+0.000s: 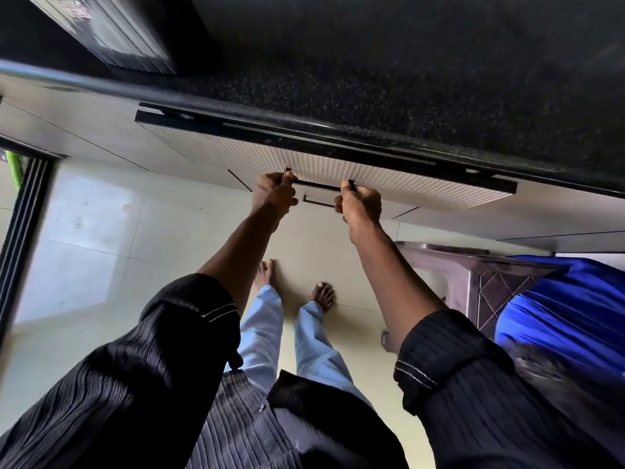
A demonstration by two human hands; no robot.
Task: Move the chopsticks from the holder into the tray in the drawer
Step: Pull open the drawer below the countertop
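Dark speckled countertop (422,89) (glossy edge) above pale tiled floor (101,238)

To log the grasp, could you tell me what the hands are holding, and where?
Both hold the drawer's black handle: left hand at its left end, right hand at its right end.

drawer (389,184) interior hidden behind its closed ribbed front, handle (318,186) ends covered by fingers (287,179), countertop (406,96) blurred

No legible text or labels.
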